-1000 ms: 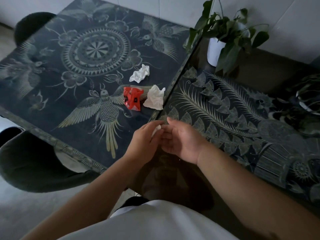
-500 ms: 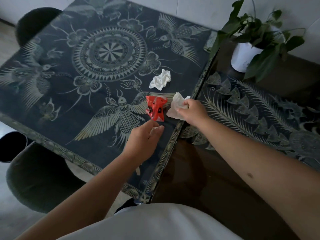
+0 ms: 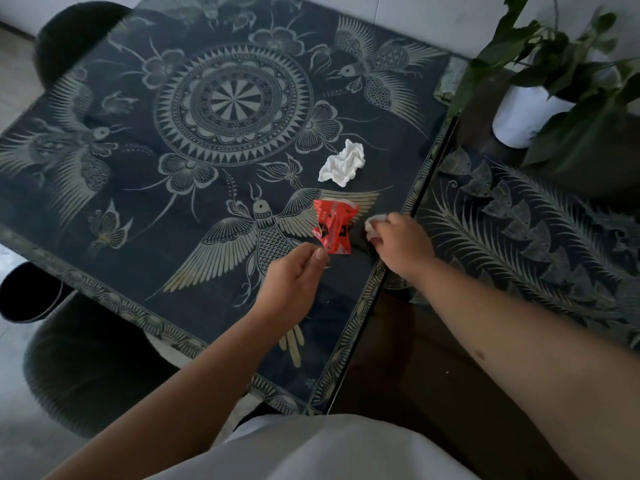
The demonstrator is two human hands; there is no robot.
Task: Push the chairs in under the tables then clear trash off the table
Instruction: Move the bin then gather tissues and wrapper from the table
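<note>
Right now the red plastic wrapper (image 3: 333,226) stands crumpled on the patterned table (image 3: 138,258), its long axis running away from the person, its near end touching the left hand (image 3: 294,277), whose thumb and forefinger look pinched on that tip. Just right of it, the right hand (image 3: 401,242) curls over a white tissue wad (image 3: 372,226). A second crumpled tissue (image 3: 343,163) lies beyond, nearer the right hand.

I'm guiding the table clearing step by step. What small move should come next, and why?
Probably lift the left hand, which pinches the red wrapper at its near corner, so the wrapper comes off the table. The right hand already grips one white tissue; the other crumpled tissue lies untouched farther back.
</note>
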